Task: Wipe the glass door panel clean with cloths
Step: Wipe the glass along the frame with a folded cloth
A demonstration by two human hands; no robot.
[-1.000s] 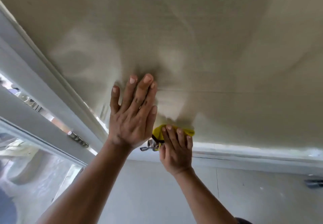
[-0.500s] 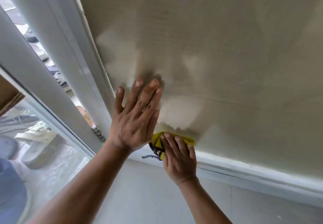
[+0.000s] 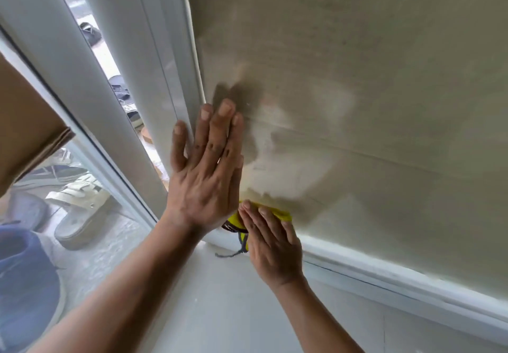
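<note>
the left hand [image 3: 203, 176] lies flat on the glass door panel [image 3: 357, 91], near its left edge. its fingers are straight and close together, so its grip is wide open and holds nothing. the little finger sits over the white frame [image 3: 170, 77] beside the glass.

the right hand [image 3: 272, 245] is lower down, just under the left one. its fingers are stretched out flat on a yellow cloth [image 3: 283, 213] and press it on the glass, down in the bottom left corner. this grip is open too, not curled round the cloth. a dark thread [image 3: 233, 253] hangs from the cloth down to the floor [image 3: 233, 311].

the glass looks cloudy, with pale smears and darker patches around the hands (one dark patch is right above the left fingertips). a white rail [image 3: 384, 273] runs along the bottom of the panel.

past the frame on the left, a pale sandal [image 3: 79, 206] lies on the ground outside.
</note>
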